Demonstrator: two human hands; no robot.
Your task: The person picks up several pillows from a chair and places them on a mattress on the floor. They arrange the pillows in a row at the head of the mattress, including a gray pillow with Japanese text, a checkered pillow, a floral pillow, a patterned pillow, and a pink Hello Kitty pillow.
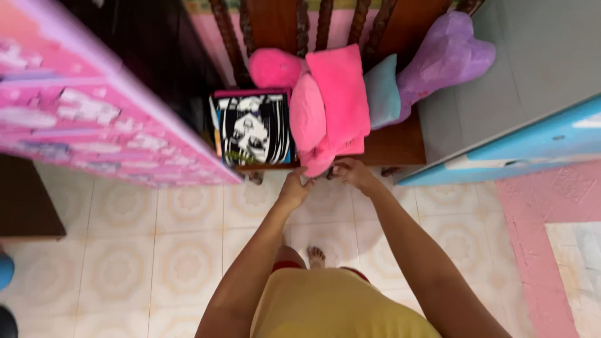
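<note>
hands meet at the near edge of a wooden chair seat. left hand and right hand sit close together, fingers pinched on the lower hem of a bright pink folded towel. the towel lies straight ahead of both hands, its long axis running away from the person toward the chair's spindle back. the right hand is slightly further forward and nearer the cloth. a black-and-white printed cushion sits just left of the towel; a pale blue pillow and a purple plush toy lie to its right. cream tiled floor spreads below.
</note>
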